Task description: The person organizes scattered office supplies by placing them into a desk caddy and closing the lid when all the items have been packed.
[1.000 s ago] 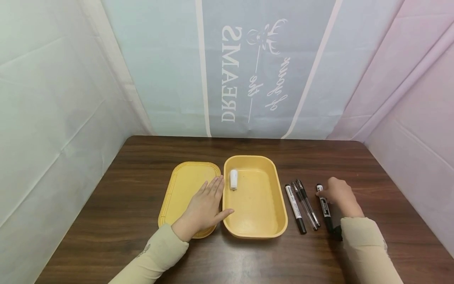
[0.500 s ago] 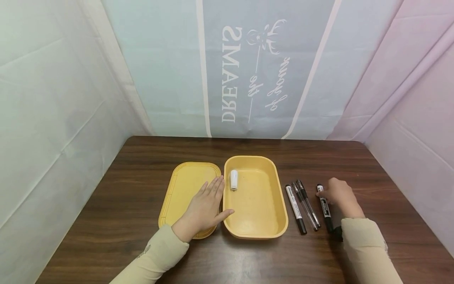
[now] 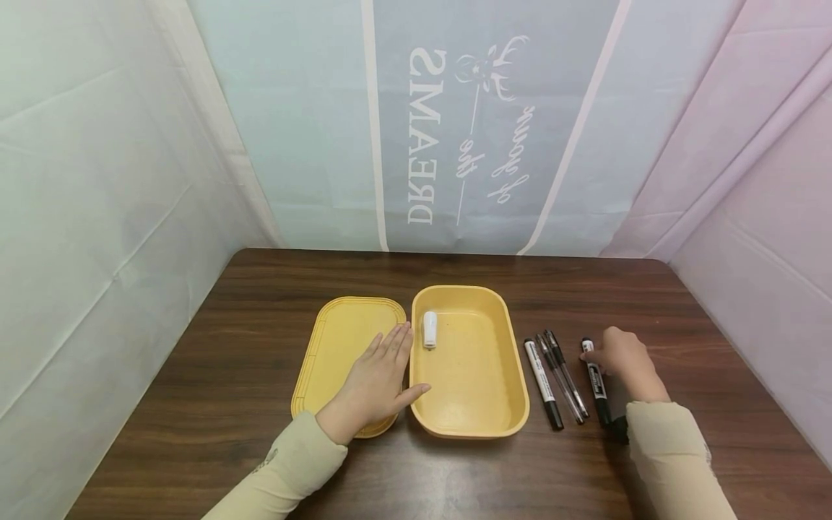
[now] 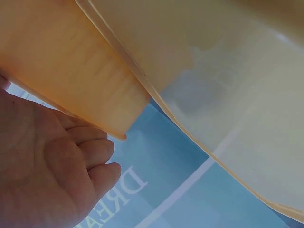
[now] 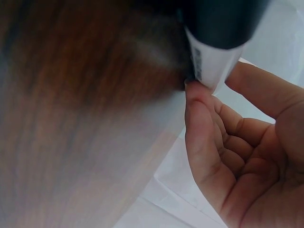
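My left hand (image 3: 373,383) lies with straight fingers between the yellow lid (image 3: 338,347) and the yellow box (image 3: 471,432), its fingertips by the box's left rim and its thumb over that rim. In the left wrist view the left hand's fingers (image 4: 102,178) are beside the box wall. Inside the box is a small white object (image 3: 430,328) with rounded sides. On the right, my right hand (image 3: 627,361) pinches a whiteboard marker (image 3: 594,375) between thumb and fingers. Its black end (image 5: 223,21) and white barrel show in the right wrist view.
Another white marker (image 3: 541,375) and two clear pens with black caps (image 3: 562,365) lie side by side right of the box. A dark object (image 3: 619,430) shows beside the right cuff. Fabric walls (image 3: 481,238) enclose the dark wooden table (image 3: 442,484).
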Demonstrator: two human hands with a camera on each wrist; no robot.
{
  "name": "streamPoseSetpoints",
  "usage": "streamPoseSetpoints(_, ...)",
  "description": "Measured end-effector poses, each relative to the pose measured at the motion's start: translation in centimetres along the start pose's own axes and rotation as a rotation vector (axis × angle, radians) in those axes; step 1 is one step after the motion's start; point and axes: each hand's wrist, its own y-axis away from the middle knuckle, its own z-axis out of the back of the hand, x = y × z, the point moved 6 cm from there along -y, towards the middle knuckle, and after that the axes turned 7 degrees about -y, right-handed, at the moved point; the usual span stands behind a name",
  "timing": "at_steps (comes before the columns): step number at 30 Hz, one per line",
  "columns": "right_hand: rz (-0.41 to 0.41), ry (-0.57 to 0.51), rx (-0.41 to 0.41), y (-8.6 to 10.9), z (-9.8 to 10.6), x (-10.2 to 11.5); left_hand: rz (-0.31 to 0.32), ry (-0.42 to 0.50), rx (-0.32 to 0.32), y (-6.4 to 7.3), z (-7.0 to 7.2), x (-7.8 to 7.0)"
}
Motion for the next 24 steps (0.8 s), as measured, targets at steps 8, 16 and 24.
streamPoseSetpoints(8,-0.002,-0.039,0.025,-0.1,0.1,-0.3,0.006,-0.001,0.004,0.0,0.3,0.0)
streamPoseSetpoints(16,0.031,-0.135,0.088,-0.6,0.4,-1.1,0.008,0.006,0.01,0.0,0.3,0.0)
streamPoseSetpoints(24,0.015,-0.191,0.107,-0.7,0.3,-1.9,0.004,-0.018,-0.008,0.1,0.0,-0.1)
